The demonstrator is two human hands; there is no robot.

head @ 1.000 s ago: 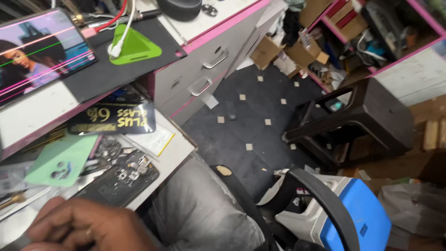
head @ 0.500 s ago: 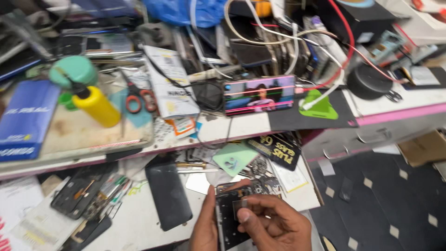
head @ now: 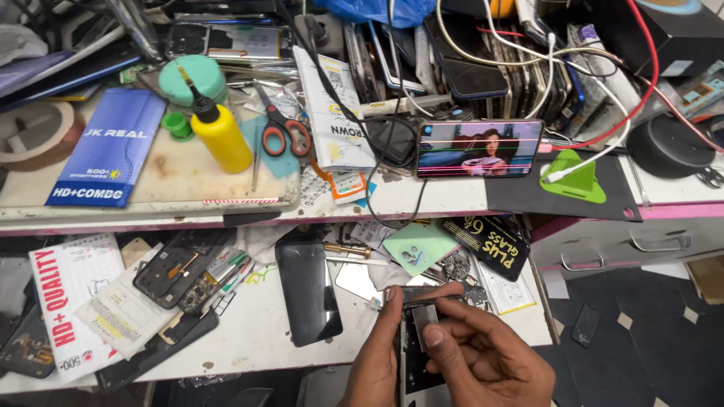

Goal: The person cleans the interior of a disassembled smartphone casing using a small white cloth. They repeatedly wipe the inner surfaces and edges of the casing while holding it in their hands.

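At the table's (head: 249,354) near edge, bottom centre of the view, both hands are on an opened phone (head: 413,354). Phone's long axis runs away from the person, top end toward the shelf (head: 422,197). Left hand (head: 377,362) is wrapped along the phone's left side, thumb up near the top edge, gripping it. Right hand (head: 490,362) comes in from the right, closed with thumb and fingers pinching at a small grey part (head: 424,316) on the phone's upper half. Can't tell if that part is loose or seated.

Key relation: the part sits just up and left of the right hand, on the phone's centre line, so the right hand is the nearer one and the left is only steadying.

Relative to the phone:
- black glass panel (head: 308,290) just left, lying flat, long axis roughly parallel
- green case (head: 419,249) just beyond the top end
- black packet (head: 486,245) up and right
- stripped phone frames (head: 188,271) well left
- running phone (head: 479,148) on the shelf straight beyond, on its side
- yellow bottle (head: 219,134), scissors (head: 280,130) and blue box (head: 109,147) on the shelf, far left
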